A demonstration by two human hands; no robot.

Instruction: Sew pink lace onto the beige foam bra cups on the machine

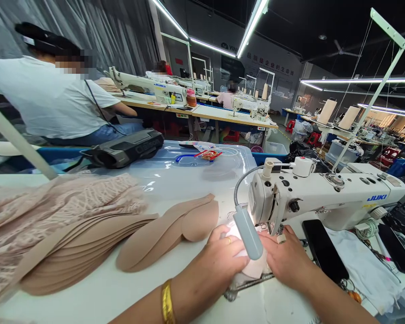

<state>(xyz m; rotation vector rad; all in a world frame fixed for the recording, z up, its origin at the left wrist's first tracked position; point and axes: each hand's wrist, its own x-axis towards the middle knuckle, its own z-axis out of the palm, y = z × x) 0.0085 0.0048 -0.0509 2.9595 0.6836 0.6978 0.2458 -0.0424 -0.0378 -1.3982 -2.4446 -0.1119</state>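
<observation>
My left hand (pixel 219 257) lies on a beige bra cup piece (pixel 253 269) at the needle of the white sewing machine (pixel 324 198), fingers curled and pressing the fabric down. My right hand (pixel 286 256) presses the same piece from the right, just under the machine head. The grey gooseneck lamp (pixel 249 231) hangs over the fabric and hides part of it. A stack of beige foam cups (pixel 87 245) lies to the left of my left hand.
Pink lace fabric (pixel 27 216) is heaped at the far left. A black phone (pixel 324 249) lies under the machine arm. A clear plastic bin lid (pixel 175 166) sits behind. A person in a white shirt (pixel 50 99) works at the row of machines ahead.
</observation>
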